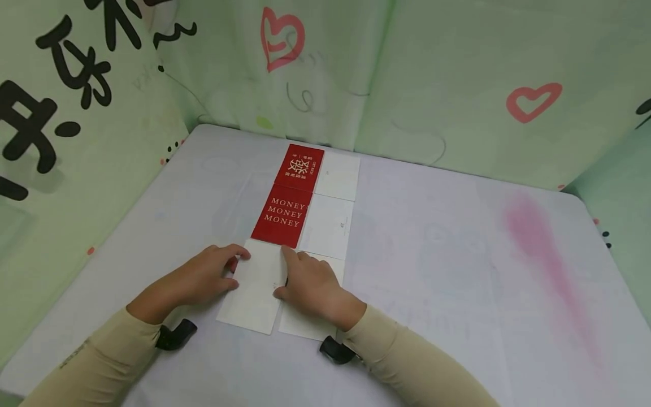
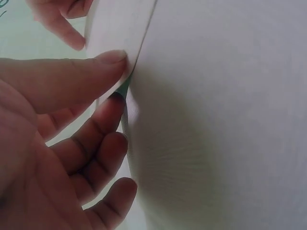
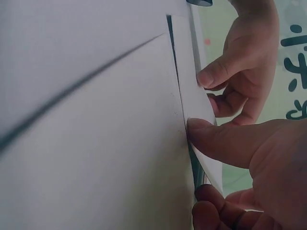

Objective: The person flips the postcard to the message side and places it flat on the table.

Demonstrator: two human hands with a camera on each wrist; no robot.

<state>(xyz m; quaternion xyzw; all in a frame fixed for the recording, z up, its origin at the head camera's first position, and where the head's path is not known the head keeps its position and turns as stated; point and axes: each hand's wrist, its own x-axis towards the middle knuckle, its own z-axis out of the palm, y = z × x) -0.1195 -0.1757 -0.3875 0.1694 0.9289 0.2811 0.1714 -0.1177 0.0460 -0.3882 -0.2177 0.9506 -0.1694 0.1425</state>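
Observation:
A white card point(image 1: 251, 308) lies at the front left of two columns of cards on the white table point(image 1: 432, 316). My left hand point(image 1: 203, 277) pinches its left edge; in the left wrist view the thumb point(image 2: 108, 62) is on top and a fingertip is under the edge. My right hand point(image 1: 315, 285) pinches the opposite edge, with its thumb point(image 3: 211, 134) above and fingers below in the right wrist view. That edge is slightly raised, showing a dark green strip beneath. Partly covered by my right hand is another white card point(image 1: 305, 325).
Beyond my hands lie a red card point(image 1: 280, 220) reading MONEY and a red card point(image 1: 305, 158) with a large character. Two white cards, one nearer point(image 1: 325, 226) and one farther point(image 1: 338, 178), lie beside them. Green curtains point(image 1: 437, 73) border the table.

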